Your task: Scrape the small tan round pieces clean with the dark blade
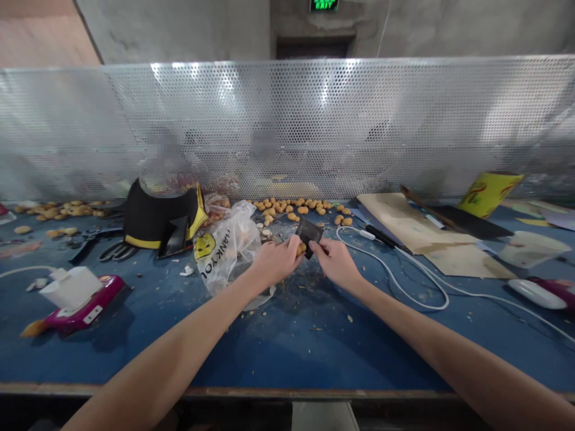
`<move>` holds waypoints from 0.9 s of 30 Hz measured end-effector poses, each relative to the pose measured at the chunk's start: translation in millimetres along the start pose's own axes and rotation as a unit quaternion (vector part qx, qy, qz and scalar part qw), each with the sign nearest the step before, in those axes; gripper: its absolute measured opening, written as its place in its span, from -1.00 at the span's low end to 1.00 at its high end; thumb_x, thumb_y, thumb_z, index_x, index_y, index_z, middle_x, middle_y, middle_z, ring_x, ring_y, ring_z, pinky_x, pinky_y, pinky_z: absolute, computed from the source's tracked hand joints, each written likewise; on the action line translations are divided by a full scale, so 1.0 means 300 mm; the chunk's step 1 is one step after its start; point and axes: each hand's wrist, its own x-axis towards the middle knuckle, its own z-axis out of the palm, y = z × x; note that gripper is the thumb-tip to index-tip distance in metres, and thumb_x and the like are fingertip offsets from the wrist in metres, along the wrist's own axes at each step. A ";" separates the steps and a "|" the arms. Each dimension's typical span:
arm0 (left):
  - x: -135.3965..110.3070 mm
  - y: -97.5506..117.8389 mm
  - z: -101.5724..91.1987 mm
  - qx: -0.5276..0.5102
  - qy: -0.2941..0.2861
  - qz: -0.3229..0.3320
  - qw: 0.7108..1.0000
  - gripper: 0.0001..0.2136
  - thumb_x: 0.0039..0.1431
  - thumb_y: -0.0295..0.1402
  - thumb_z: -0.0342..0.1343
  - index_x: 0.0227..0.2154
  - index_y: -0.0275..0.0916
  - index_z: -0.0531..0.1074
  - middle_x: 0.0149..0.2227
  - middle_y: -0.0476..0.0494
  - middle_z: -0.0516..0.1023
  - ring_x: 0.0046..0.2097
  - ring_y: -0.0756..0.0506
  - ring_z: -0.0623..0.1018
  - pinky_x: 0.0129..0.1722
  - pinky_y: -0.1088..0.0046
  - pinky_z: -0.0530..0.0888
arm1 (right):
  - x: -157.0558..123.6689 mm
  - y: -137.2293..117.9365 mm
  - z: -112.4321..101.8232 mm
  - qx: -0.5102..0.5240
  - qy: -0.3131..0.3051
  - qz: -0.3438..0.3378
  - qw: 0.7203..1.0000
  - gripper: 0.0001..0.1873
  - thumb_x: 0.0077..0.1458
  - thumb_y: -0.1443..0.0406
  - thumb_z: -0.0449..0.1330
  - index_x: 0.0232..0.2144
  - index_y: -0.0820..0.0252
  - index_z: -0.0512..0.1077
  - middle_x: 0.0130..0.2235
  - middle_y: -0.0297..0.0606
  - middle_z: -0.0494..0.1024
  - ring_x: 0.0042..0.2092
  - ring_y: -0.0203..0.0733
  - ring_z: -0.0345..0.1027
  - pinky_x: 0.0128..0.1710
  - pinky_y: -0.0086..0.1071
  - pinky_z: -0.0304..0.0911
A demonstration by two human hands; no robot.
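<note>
My left hand (279,261) is closed round a small tan, potato-shaped piece (301,248), which shows at its fingertips. My right hand (336,261) pinches a dark, stiff sheet (309,229), like a folded bit of sandpaper, close against that piece. The two hands meet over the middle of the blue table (314,353). Just left of my left hand lies a clear plastic bag (231,245) with a yellow smiley print. Behind the hands, several similar tan pieces (302,210) lie in a loose band.
A perforated metal screen (287,120) closes off the back. To the left are a black-and-yellow holder (153,215), scissors (119,251) and a magenta power strip (85,311). A white cable (404,302), cardboard (431,239), a paper cup (532,248) and a yellow can (487,194) occupy the right.
</note>
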 end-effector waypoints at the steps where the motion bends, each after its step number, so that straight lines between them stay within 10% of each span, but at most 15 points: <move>1: 0.001 -0.003 0.000 0.001 0.000 -0.004 1.000 -0.75 0.36 -0.20 -0.13 -0.08 -0.27 0.25 -0.25 -0.26 0.60 -0.28 -0.24 0.62 -0.31 0.31 0.45 | 0.000 0.001 0.000 -0.004 0.000 0.001 1.000 -0.60 0.21 0.10 0.00 -0.60 0.14 0.29 -0.74 -0.39 0.23 -0.63 -0.25 0.16 -0.59 -0.38 -0.01; 27: 0.003 -0.020 -0.005 0.004 -0.012 -0.006 1.000 -0.75 0.36 -0.20 -0.13 -0.08 -0.28 0.23 -0.23 -0.27 0.60 -0.23 -0.25 0.62 -0.30 0.31 0.44 | -0.001 0.003 0.002 -0.034 0.000 -0.003 0.999 -0.60 0.25 0.17 -0.01 -0.61 0.14 0.22 -0.71 -0.38 0.24 -0.62 -0.27 0.18 -0.57 -0.40 -0.02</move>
